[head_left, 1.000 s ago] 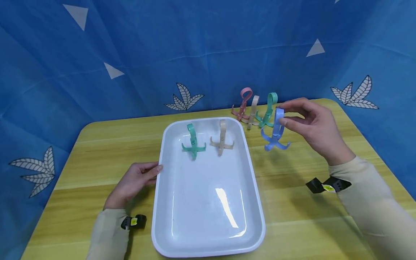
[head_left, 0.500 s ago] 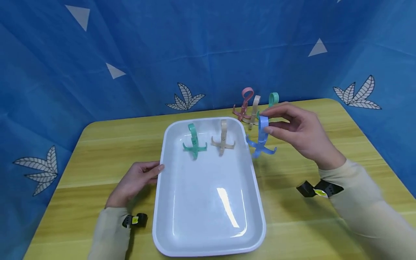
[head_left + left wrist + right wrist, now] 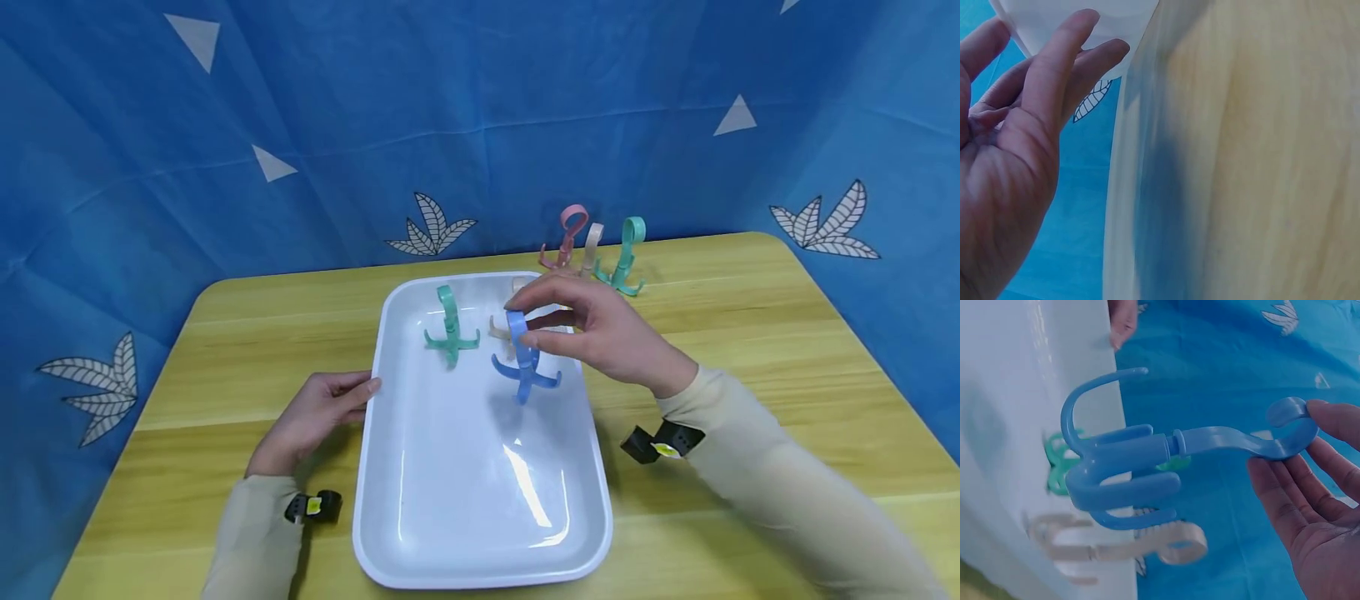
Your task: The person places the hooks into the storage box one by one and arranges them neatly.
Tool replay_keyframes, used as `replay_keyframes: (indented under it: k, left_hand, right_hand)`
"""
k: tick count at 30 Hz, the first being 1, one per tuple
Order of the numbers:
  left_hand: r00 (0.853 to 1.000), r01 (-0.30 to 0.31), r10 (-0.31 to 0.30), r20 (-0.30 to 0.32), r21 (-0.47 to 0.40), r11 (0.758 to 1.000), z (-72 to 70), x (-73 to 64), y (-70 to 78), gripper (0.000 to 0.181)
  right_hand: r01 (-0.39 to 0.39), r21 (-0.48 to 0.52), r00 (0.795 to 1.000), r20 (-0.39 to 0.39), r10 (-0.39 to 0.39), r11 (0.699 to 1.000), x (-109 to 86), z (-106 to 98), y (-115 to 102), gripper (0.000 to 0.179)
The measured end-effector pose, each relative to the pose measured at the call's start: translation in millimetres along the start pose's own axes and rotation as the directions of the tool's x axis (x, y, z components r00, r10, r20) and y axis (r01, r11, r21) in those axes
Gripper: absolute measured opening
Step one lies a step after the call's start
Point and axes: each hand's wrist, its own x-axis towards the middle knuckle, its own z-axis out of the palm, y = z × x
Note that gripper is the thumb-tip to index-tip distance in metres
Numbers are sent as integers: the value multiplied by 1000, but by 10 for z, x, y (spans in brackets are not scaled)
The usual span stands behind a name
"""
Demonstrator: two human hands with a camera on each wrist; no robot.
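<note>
My right hand point(image 3: 607, 337) pinches the top curl of a blue four-pronged swivel hanger hook point(image 3: 524, 379) between thumb and fingers. The hook hangs prongs down over the upper right of a white tray point(image 3: 465, 492); the right wrist view shows its stem and prongs point(image 3: 1116, 469) up close. At the tray's left rim, my left hand point(image 3: 315, 417) holds on, thumb over the edge and fingers against the outer wall point(image 3: 1041, 25). Inside the tray, a green hook point(image 3: 452, 340) stands near the far end. Beside it is a beige hook point(image 3: 498, 331), partly hidden by my right hand.
Behind the tray's far right corner, a pink hook point(image 3: 566, 243), another beige hook point(image 3: 591, 250) and another green hook point(image 3: 624, 268) stand on the wooden table point(image 3: 255, 350). A blue cloth point(image 3: 480, 100) with leaf and triangle prints hangs along the table's far edge.
My right hand has carried the blue hook leftward, from beside the standing hooks, across the tray's right rim to over the tray. The left hand keeps its place at the rim.
</note>
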Motion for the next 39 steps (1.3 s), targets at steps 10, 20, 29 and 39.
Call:
replay_keyframes:
  k: [10,20,29,39]
  left_hand:
    - [1000,12,-12,18,15,1000,-9,18,0,58]
    - [999,31,-31,11,20,999,-11,20,17,57]
    - [1000,22,-21,23,-4,1000,-16,22,36,55]
    - [999,20,-20,34,10,1000,-22,22,40,54]
  right_hand:
    - [-58,68,993,102,50,996,219,252,147,26]
    - [-88,51,984,162,79,995,385,458,233,32]
    - [-122,-14,978,166,122,992,427,571,298,27]
    - [-175,-22,966,192,176,984,450,582,292,28]
